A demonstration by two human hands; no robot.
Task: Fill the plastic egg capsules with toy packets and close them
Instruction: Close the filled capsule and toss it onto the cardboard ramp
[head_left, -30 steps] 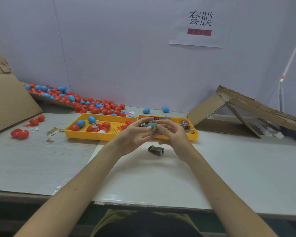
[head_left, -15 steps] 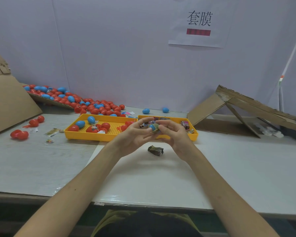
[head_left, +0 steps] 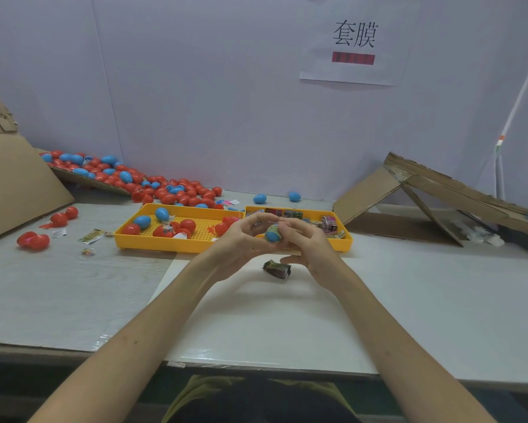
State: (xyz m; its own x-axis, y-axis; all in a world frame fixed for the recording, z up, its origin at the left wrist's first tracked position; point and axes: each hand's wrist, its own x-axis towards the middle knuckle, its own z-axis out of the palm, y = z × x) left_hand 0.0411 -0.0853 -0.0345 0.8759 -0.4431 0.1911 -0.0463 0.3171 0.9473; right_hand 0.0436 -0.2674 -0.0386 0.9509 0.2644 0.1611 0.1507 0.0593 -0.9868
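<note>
View from a head-worn camera looking down at a pale tabletop [head_left: 409, 300] against a lavender wall. Two bare forearms reach in from the bottom edge and meet at the centre of the frame. Between the hands is a blue egg capsule [head_left: 272, 236], held above the tabletop in front of the yellow trays. A green toy packet [head_left: 274, 228] shows at the capsule's upper end. The left hand [head_left: 241, 239] grips the capsule from the left side with its fingers curled round it. The right hand [head_left: 308, 242] meets it from the right, thumb and fingers pinching its upper part; whether they also press the packet cannot be told.

Just below the hands, a second dark folded packet [head_left: 277, 268] lies on the tabletop. Behind the hands sit two yellow trays side by side: the left tray [head_left: 165, 244] holds a few red and blue capsules, and the right tray [head_left: 345, 239] holds colourful packets. At centre left, a pile of red and blue capsules [head_left: 134, 178] spills along the wall from a cardboard sheet [head_left: 12, 184]. Two single blue capsules [head_left: 259, 198] rest near the wall behind the right tray. At centre right stands a slanted cardboard ramp [head_left: 439, 184]. At upper right, a white paper sign [head_left: 352, 41] with two black characters and a red bar hangs on the wall
</note>
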